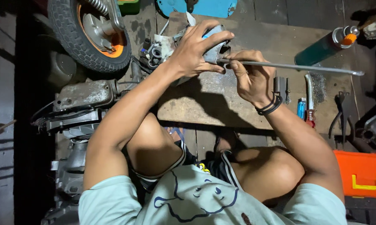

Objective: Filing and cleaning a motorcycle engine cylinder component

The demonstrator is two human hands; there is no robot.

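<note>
The left hand (196, 52) grips a grey engine part (215, 50) on the wooden board (204, 104). The right hand (248, 77) holds a long rod (296, 66) against it. The rod could slip and jab fingers, since the part only rests there.

Orange toolbox (364, 173), teal spray can (321, 50)

1. A worn wooden board (204, 106) lies on the dark plank floor (275, 12) and serves as the work surface.
2. On the board's right part lie a blue lighter (301, 108), a red-handled tool (309, 100) and two small dark bits (281, 85).
3. A green spray can (325, 46) lies tilted at the far right edge.
4. Dark pliers (337, 114) rest on the floor, right of the board.
5. An orange toolbox (361, 173) sits near right.
</note>
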